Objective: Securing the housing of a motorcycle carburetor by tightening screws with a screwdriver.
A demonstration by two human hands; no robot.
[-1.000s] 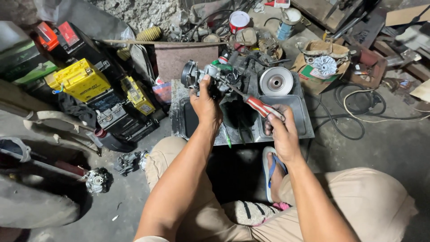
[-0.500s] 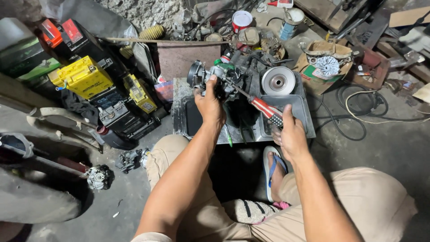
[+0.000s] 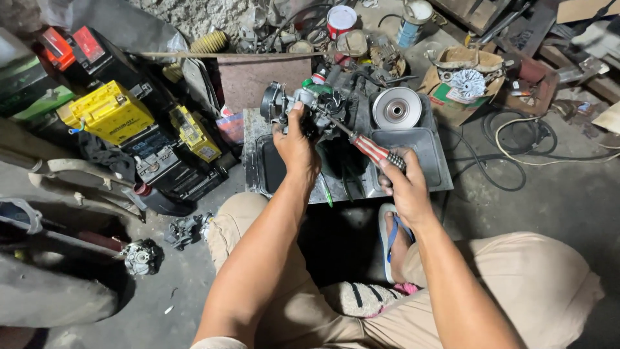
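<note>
My left hand [image 3: 296, 143] grips a grey metal carburetor [image 3: 303, 103] and holds it above a dented metal tray [image 3: 413, 174]. My right hand [image 3: 402, 186] is closed around the red-and-clear striped handle of a screwdriver [image 3: 373, 150]. The screwdriver's shaft runs up and left, and its tip meets the carburetor body. A round silver pulley disc [image 3: 396, 108] lies on the tray just right of the carburetor.
Yellow and black batteries [image 3: 111, 115] are stacked at the left. A cardboard box with a fan-shaped part [image 3: 466, 83], cans [image 3: 340, 19] and cables [image 3: 516, 139] crowd the back and right. Small engine parts [image 3: 184, 229] lie on the concrete floor near my knee. My foot wears a blue sandal [image 3: 390, 236].
Both hands stay on the carburetor and screwdriver. The screwdriver handle has shifted slightly with my right hand; the view has drifted a little.
</note>
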